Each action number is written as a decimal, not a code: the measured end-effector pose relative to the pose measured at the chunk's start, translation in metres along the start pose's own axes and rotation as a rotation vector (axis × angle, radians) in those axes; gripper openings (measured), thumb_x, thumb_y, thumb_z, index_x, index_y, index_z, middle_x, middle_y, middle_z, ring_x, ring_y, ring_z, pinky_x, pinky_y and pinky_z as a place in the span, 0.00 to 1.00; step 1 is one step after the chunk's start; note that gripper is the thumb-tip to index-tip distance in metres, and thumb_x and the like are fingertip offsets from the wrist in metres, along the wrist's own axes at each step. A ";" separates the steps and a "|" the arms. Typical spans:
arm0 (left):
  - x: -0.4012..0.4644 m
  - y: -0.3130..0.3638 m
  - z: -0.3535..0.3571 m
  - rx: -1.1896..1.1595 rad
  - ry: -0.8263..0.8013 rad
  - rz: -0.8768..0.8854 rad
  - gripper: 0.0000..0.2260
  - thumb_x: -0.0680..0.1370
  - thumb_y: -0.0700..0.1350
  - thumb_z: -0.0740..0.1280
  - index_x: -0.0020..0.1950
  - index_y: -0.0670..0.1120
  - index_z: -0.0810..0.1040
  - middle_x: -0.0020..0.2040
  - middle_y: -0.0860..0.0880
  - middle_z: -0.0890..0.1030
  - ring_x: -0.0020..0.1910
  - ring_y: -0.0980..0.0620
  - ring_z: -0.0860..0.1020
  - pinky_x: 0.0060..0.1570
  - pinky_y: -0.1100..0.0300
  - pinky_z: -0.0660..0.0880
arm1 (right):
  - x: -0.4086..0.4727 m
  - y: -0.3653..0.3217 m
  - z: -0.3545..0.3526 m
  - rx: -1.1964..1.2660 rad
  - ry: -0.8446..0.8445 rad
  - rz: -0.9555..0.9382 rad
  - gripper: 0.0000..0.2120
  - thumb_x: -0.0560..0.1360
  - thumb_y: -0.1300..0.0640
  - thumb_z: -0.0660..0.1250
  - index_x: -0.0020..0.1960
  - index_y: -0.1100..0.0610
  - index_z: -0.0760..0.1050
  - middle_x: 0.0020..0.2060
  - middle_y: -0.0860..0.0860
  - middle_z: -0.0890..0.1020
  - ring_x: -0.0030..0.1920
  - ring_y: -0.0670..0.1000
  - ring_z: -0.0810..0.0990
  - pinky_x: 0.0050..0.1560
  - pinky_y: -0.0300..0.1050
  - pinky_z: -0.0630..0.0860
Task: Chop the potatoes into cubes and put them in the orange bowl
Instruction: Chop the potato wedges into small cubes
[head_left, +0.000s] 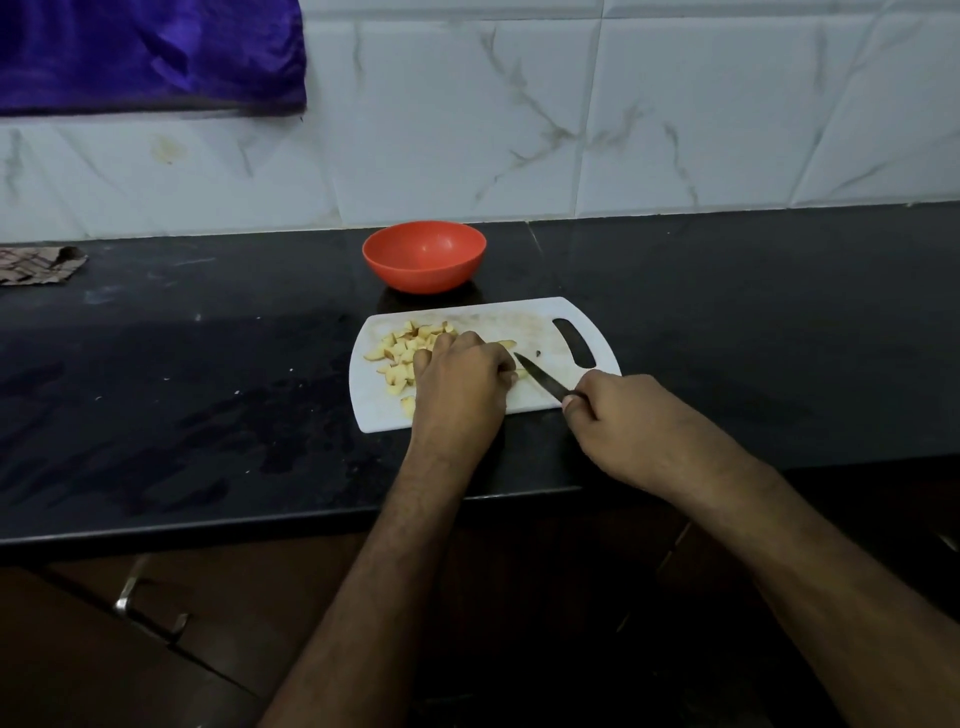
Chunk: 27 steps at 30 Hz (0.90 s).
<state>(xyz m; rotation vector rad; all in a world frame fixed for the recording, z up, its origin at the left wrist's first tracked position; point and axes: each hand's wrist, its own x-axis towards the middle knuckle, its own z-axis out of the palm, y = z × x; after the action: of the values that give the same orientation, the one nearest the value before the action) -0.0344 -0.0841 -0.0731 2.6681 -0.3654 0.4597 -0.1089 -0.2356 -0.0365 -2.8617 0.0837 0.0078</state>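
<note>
A white cutting board lies on the black counter, with a pile of pale yellow potato cubes on its left half. My left hand lies over the board's middle with curled fingers, holding down a potato piece that it mostly hides. My right hand grips the handle of a dark knife, whose tip points left toward my left fingers. The orange bowl stands empty just behind the board.
A patterned cloth lies at the counter's far left. A purple fabric hangs on the tiled wall. The counter's front edge runs below my forearms, with wooden drawers and a metal handle beneath.
</note>
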 end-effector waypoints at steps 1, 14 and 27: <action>0.000 0.000 -0.001 0.000 -0.005 -0.006 0.10 0.82 0.51 0.66 0.59 0.51 0.82 0.56 0.51 0.79 0.61 0.49 0.70 0.62 0.50 0.61 | 0.000 -0.002 0.001 -0.011 0.016 0.001 0.16 0.84 0.47 0.54 0.55 0.56 0.75 0.45 0.55 0.80 0.44 0.55 0.79 0.42 0.48 0.75; -0.005 0.001 -0.004 0.025 0.019 -0.006 0.10 0.82 0.51 0.65 0.60 0.53 0.82 0.56 0.52 0.80 0.60 0.50 0.70 0.61 0.50 0.62 | -0.003 -0.012 0.011 -0.100 0.024 0.020 0.16 0.84 0.44 0.52 0.48 0.53 0.70 0.37 0.50 0.73 0.42 0.52 0.76 0.39 0.47 0.69; -0.006 0.001 -0.006 -0.005 0.025 -0.038 0.06 0.81 0.50 0.67 0.54 0.53 0.83 0.53 0.54 0.79 0.60 0.50 0.68 0.53 0.53 0.55 | 0.000 -0.021 0.003 -0.155 -0.008 0.032 0.15 0.84 0.46 0.52 0.45 0.54 0.69 0.36 0.50 0.70 0.42 0.54 0.73 0.43 0.47 0.70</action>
<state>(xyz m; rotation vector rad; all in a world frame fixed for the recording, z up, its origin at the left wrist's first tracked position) -0.0414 -0.0812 -0.0700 2.6566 -0.3071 0.4791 -0.1072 -0.2148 -0.0334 -3.0146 0.1330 0.0329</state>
